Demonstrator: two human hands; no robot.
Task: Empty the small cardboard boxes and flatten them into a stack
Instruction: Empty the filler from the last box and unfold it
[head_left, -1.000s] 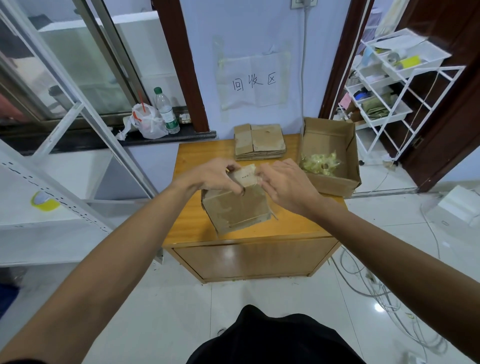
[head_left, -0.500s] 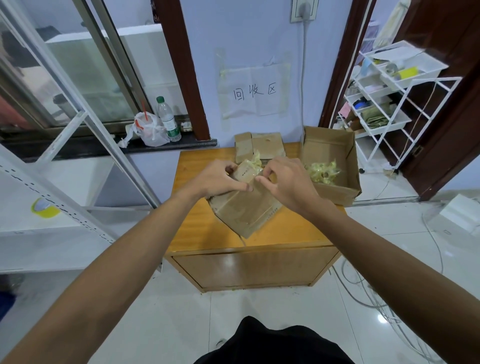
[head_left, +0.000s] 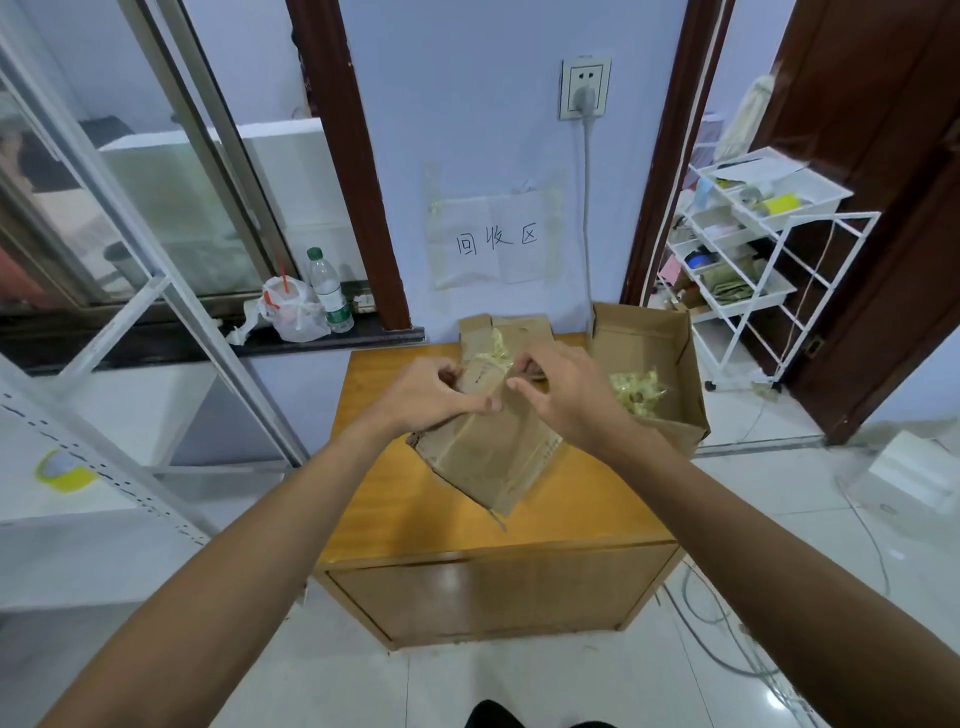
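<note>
**Head view**

1. Position of the workpiece. The small cardboard box (head_left: 493, 457) is held off the table (head_left: 467, 525), tilted, with its open mouth facing away from the person and its lower corner hanging just above the table top.
2. State of the hands. The left hand (head_left: 431, 397) grips the box at its upper edge, fingers curled round the cardboard and thumb laid across the near face. The right hand (head_left: 569, 402) has its fingers curled narrow at the mouth and appears to pinch the packing filler (head_left: 493, 353). The exact contact is partly hidden by the knuckles.
3. Change. One second ago the box stood on the table with its top flap down under both hands. It has since been lifted and tipped, the flap is open, and a tuft of yellow-green filler now projects from the mouth where none showed.
4. Meaning for the task. Judged from this, emptying of this box has begun but is not complete. The filler remains partly inside, and flattening cannot start until it is out.
5. Destinations. The large open box (head_left: 647, 348), at the right of the table, already holds similar filler (head_left: 636, 397). The flattened stack (head_left: 530, 325) lies at the table's far edge, behind the hands.
</note>
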